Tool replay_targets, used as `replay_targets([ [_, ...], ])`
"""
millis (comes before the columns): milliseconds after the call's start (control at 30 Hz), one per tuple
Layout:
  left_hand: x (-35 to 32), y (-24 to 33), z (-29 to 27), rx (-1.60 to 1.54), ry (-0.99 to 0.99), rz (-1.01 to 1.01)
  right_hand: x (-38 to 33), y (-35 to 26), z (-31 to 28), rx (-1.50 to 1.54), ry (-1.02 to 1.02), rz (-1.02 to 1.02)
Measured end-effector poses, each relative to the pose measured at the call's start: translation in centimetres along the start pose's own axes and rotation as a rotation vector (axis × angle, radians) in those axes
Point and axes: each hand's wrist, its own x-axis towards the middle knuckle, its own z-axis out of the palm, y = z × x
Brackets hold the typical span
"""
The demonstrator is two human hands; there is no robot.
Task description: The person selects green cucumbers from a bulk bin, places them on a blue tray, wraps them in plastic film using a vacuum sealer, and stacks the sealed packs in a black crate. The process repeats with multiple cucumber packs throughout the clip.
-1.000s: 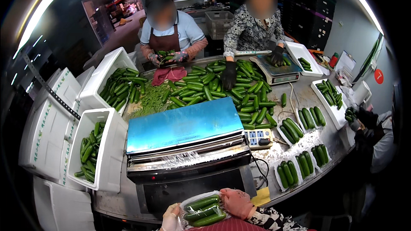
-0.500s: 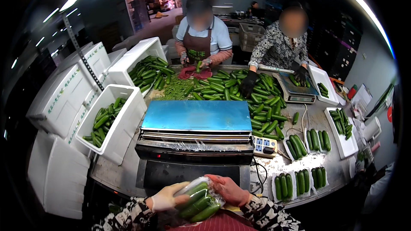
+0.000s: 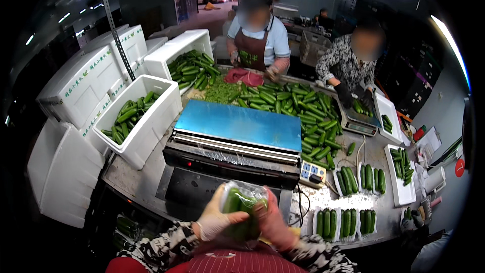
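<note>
A clear-film-wrapped pack of green cucumbers [image 3: 243, 203] stands tilted up between my two hands, just over the near edge of the wrapping machine. My left hand [image 3: 216, 218], in a pale glove, grips its left side with the thumb across the front. On the right side, my right hand [image 3: 277, 222] in a reddish glove closes round the pack, its fingers partly smeared by motion. Beyond lies the film wrapping machine [image 3: 237, 121] with its blue top, a film roll under it and a dark plate [image 3: 194, 192] in front.
Loose cucumbers [image 3: 316, 121] heap behind the machine. White foam boxes [image 3: 166, 98] with cucumbers stand left. Cucumber trays [image 3: 326, 222] sit right, near a power strip [image 3: 312, 174] and cables. Across the table, one person wears an apron [image 3: 251, 50]; another works at a scale [image 3: 359, 121].
My hands have lifted the pack a little and tipped it more upright. My view has turned, shifting the scene. The black-gloved person's hands are now both at the scale.
</note>
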Motion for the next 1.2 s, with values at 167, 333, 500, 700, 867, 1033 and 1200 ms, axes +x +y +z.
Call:
replay_targets([
  [167, -2.9, -0.9, 0.9, -0.030, 0.130, -0.064, -1.8, 0.5, 1.9, 0.239, -0.063, 0.023],
  [333, -2.5, -4.3, 1.2, 0.169, 0.153, 0.019, -2.9, 2.6, 1.7, 0.268, 0.029, 0.136],
  [500, -2.8, -4.7, 0.7, 0.117, 0.196, 0.016, -2.6, 4.3, 2.7, 0.264, 0.011, 0.159],
  [700, -2.7, -5.4, 0.5, 0.093, 0.216, -0.002, -1.8, 3.7, 2.6, 0.254, -0.031, 0.190],
  [867, -0.6, -3.8, -1.0, -0.259, -0.053, -0.067, 1.7, 2.9, 0.0, -0.163, -0.166, 0.073],
  [1033, 0.8, -6.4, -3.7, -0.510, -0.036, -0.324, 3.4, 4.4, 0.0, -0.125, -0.290, 0.067],
  [1200, 1.0, -7.0, -3.4, -0.510, -0.043, -0.292, 3.6, 4.8, -0.4, -0.129, -0.306, 0.061],
])
